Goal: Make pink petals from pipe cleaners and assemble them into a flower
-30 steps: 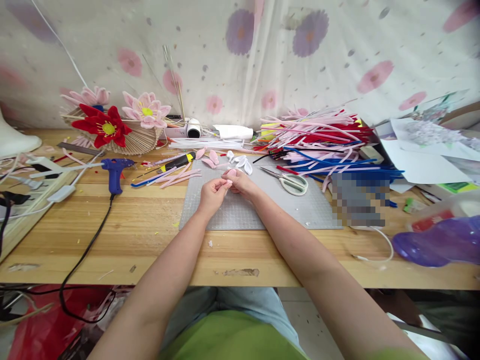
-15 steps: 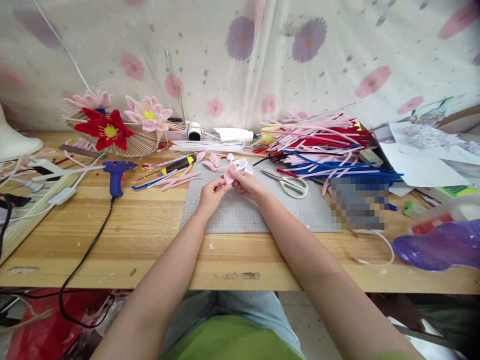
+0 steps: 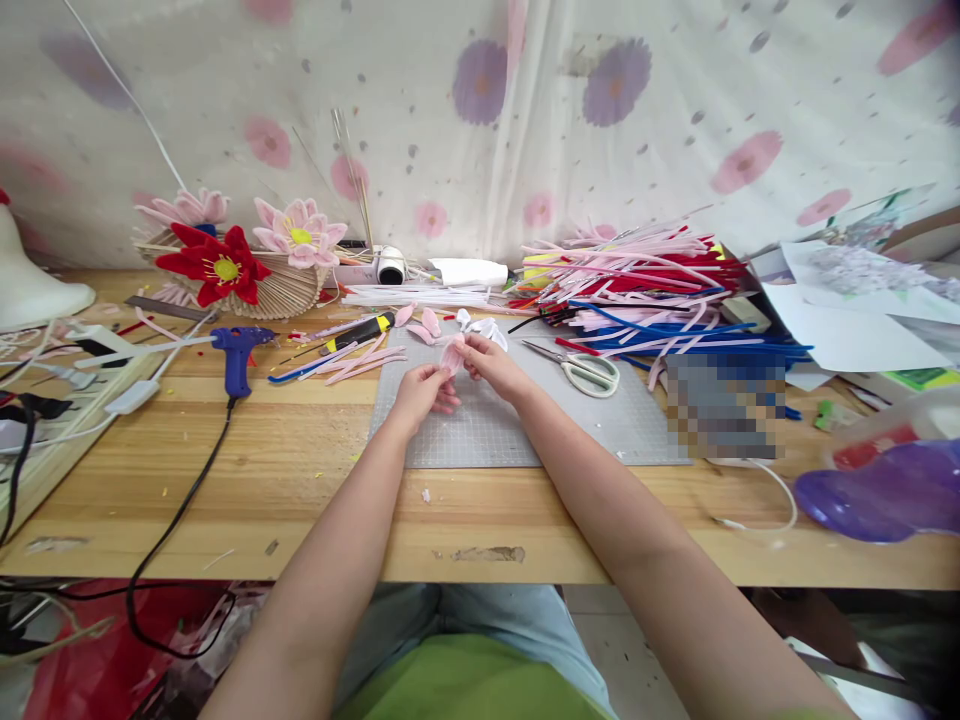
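Observation:
A pink pipe-cleaner petal (image 3: pixel 451 354) is pinched between my two hands above the grey cutting mat (image 3: pixel 517 430). My left hand (image 3: pixel 426 392) grips its lower end with thumb and forefinger, the other fingers hanging loosely below. At its right edge my right hand (image 3: pixel 487 364) pinches it, fingers curled. Just behind the hands lie more pink petals (image 3: pixel 424 325) and several white petals (image 3: pixel 486 328), partly hidden by my right hand. Scissors (image 3: pixel 589 374) with pale handles rest on the mat to the right.
Left are a blue glue gun (image 3: pixel 238 360), a yellow-black cutter (image 3: pixel 364 331) and cut pipe-cleaner pieces (image 3: pixel 367 362). Finished flowers (image 3: pixel 225 268) stand behind. A big heap of pipe cleaners (image 3: pixel 637 275) fills the back right. A purple bag-like object (image 3: pixel 885 490) sits far right.
My left hand has turned, its lower fingers now loosened and showing below the petal. My right hand has shifted its pinch slightly. The whole view has moved a little.

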The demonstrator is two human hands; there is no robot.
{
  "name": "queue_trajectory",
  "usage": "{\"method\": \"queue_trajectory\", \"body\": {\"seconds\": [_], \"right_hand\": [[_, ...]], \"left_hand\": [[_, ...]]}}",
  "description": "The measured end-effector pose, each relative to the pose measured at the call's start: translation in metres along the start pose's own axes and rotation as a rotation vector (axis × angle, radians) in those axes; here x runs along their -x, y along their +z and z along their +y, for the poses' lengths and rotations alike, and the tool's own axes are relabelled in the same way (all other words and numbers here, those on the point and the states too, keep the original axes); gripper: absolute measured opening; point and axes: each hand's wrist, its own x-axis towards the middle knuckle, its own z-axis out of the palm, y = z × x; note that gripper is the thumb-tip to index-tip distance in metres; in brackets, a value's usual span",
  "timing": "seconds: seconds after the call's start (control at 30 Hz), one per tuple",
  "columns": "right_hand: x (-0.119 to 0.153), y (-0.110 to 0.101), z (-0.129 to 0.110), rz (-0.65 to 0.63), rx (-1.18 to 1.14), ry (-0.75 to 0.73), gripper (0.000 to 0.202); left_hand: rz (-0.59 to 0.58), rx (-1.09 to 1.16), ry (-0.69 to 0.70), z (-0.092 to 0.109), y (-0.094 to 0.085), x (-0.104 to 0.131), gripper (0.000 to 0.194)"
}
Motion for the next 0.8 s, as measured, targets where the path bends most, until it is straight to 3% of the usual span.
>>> {"method": "queue_trajectory", "body": {"seconds": [0.17,0.37,0.53,0.8], "right_hand": [[-0.001,-0.011,0.001,-0.008,0.159,-0.003,0.038],[0.002,-0.004,0.002,-0.192,0.210,-0.039,0.041],[0.005,0.001,-0.003,-0.337,0.157,-0.053,0.038],[0.005,0.005,-0.003,-0.251,0.138,-0.087,0.031]], "left_hand": [[0.269,-0.487,0.275,-0.008,-0.011,-0.008,0.031],[0.499,-0.770,0.295,-0.002,-0.013,-0.002,0.041],[0.558,-0.739,0.294,-0.002,-0.014,-0.002,0.040],[0.517,-0.659,0.289,-0.006,-0.015,-0.007,0.039]]}}
